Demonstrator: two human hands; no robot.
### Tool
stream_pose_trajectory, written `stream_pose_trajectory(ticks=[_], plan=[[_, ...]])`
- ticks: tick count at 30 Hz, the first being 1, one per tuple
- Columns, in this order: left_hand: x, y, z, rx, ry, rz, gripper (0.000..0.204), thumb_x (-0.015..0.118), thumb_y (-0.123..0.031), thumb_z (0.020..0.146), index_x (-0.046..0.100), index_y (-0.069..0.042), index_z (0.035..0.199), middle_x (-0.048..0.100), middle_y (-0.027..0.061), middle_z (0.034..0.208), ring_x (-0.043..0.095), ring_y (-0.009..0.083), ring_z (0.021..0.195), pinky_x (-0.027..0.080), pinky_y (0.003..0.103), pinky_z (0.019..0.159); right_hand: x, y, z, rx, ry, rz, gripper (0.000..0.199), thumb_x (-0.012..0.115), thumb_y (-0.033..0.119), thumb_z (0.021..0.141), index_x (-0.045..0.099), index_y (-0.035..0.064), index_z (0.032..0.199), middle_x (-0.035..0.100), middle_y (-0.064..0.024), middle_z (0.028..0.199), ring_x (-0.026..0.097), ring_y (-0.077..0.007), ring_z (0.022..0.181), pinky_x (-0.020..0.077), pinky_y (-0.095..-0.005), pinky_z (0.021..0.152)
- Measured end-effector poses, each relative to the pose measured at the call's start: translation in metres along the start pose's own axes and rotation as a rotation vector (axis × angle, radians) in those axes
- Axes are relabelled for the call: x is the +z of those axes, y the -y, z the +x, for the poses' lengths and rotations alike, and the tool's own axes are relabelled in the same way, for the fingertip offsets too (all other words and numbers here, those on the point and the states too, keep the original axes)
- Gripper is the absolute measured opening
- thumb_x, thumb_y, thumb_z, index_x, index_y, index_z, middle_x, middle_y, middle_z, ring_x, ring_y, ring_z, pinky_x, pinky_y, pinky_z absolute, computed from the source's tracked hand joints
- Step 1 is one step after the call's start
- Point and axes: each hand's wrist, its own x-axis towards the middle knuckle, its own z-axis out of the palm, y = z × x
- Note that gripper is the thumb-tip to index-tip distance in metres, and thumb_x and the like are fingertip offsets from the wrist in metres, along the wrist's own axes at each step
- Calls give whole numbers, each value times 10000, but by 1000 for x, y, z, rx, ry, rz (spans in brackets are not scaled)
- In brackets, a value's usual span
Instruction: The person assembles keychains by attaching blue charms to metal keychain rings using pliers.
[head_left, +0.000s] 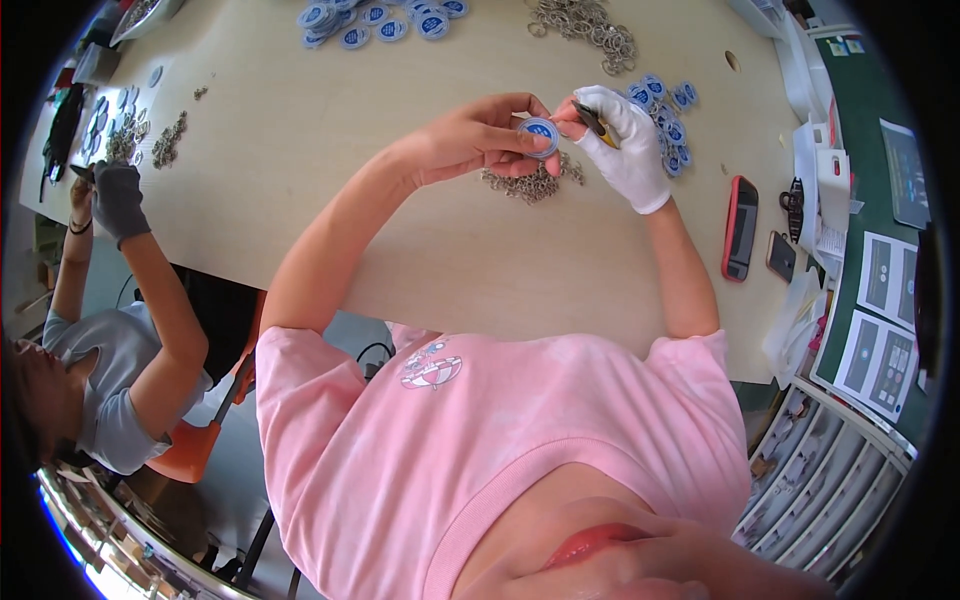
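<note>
My bare left hand (470,138) pinches a round blue-and-clear disc (541,128) by its edge, face up. Close beside it, my right hand (632,150) wears a white glove with bare fingertips showing. It is closed around pliers (594,122) with dark and yellow handles, their tips pointing toward the disc's rim. Whether the tips grip a small ring there is too small to tell. Below the disc, a heap of small metal links (530,185) lies on the table. Just beyond my right hand is a group of similar blue discs (672,128).
More blue discs (392,30) and a pile of metal key rings (590,30) lie at the table's far side. To the right are a red-edged handheld device (740,228) and a phone (781,256). At left, a co-worker's dark-gloved hand (118,200) works near other parts.
</note>
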Motion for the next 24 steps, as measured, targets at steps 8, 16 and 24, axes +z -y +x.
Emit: stream_pose_trajectory(ticks=[8,16,24], plan=[[-1,-1,0,26,27,-16,213,594,-181,970,483,-39,1085,671,103,933,499,73,666,374,214,549,-5,-5,-3,-123,-14,-215,222,738,63,762,638,81,960,653,-48,938,634,-257,848,498,-353,769],[-6,3,4,-28,-101,118,233,670,-245,927,598,-26,962,678,65,839,558,83,642,428,213,570,-9,9,1,-431,34,-550,294,737,64,652,620,110,918,631,-19,897,610,-224,840,478,-367,757],[-20,4,6,209,-340,386,210,740,-233,867,739,-32,928,714,33,830,636,79,735,521,229,649,-11,-13,23,-128,-17,-364,220,736,128,767,649,43,951,659,-116,933,646,-316,859,515,-396,741]])
